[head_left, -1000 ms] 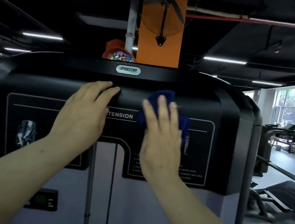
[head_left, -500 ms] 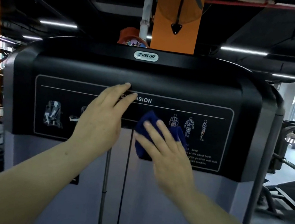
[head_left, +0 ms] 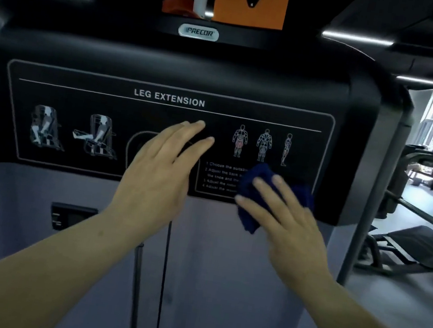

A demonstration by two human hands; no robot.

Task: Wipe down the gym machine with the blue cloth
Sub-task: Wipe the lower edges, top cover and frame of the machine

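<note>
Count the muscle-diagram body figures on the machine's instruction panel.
3. They stand in a row at the panel's upper right: front figure, back figure, side figure, all above the blue cloth. None looks hidden.

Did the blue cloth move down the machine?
Yes. The blue cloth went down and right: from near the top ledge to the lower edge of the black instruction panel.

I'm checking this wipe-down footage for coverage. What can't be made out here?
- Numbered instructions, head view: blurred, right ends covered by the blue cloth and right hand.
- Panel centre: behind the left hand.
- Machine base: cut off by the bottom edge.
</note>
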